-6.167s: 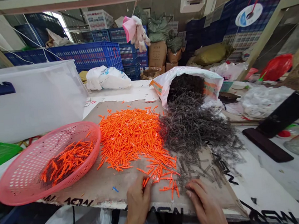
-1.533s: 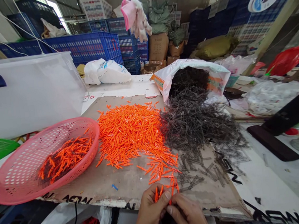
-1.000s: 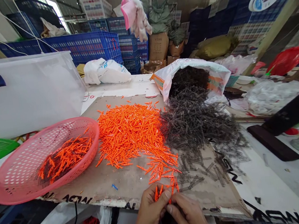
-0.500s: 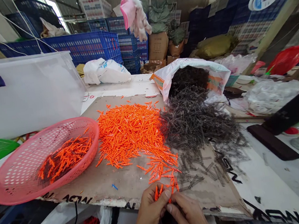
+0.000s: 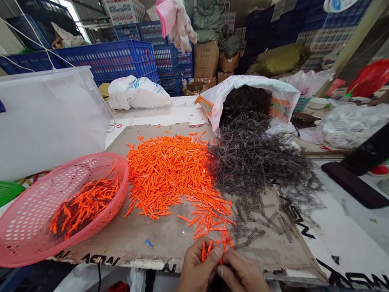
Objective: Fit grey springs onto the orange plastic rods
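Both hands meet at the near edge of the work board. My left hand [image 5: 202, 268] is closed around a few small orange plastic pieces [image 5: 206, 251], which poke out between thumb and fingers. My right hand [image 5: 242, 274] is pinched against the left fingertips; what sits in its grip is hidden. Just beyond the hands lies a big pile of orange plastic pieces [image 5: 170, 167], its near tail reaching the fingers. To the right of it, black coil springs [image 5: 252, 158] spill from a white sack [image 5: 219, 91], with several loose ones near my right hand.
On the left a pink perforated basket [image 5: 17, 222] holds orange pieces and dark springs. Behind it stands a translucent plastic box [image 5: 37, 121]. Below the board edge is a white bag [image 5: 136, 284] with red-orange pieces. A black stand [image 5: 357, 186] is at right; gloves [image 5: 176, 21] hang overhead.
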Demonstrator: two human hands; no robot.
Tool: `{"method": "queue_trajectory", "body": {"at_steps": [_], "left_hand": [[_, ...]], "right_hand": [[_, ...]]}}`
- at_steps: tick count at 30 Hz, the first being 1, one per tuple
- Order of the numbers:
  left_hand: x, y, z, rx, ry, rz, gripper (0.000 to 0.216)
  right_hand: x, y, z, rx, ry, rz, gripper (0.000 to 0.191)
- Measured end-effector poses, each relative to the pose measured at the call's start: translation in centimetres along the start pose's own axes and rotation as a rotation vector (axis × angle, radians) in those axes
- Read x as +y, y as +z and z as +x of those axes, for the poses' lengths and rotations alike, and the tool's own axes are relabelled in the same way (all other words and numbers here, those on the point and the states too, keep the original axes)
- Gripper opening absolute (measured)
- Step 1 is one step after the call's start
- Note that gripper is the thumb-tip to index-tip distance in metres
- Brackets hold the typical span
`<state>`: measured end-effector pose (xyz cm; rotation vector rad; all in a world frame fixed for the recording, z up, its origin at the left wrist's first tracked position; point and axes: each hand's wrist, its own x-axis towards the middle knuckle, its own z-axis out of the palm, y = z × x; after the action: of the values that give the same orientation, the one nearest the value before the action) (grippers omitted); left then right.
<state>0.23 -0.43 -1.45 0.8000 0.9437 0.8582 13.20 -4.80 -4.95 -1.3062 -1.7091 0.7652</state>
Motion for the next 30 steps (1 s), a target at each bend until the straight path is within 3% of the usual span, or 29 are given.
{"method": "queue_trajectory", "body": {"at_steps": [19, 30], "left_hand": [[0.22, 0.15, -0.21, 0.041, -0.014, 0.003, 0.042], [0.36, 0.29, -0.27, 0.038, -0.034, -0.009, 0.043]], "right_hand": [[-0.70, -0.17, 0.24, 0.058, -0.014, -0.030, 0.021], [-0.56, -0.27, 0.41, 0.024, -0.023, 0.010, 0.017]]}}
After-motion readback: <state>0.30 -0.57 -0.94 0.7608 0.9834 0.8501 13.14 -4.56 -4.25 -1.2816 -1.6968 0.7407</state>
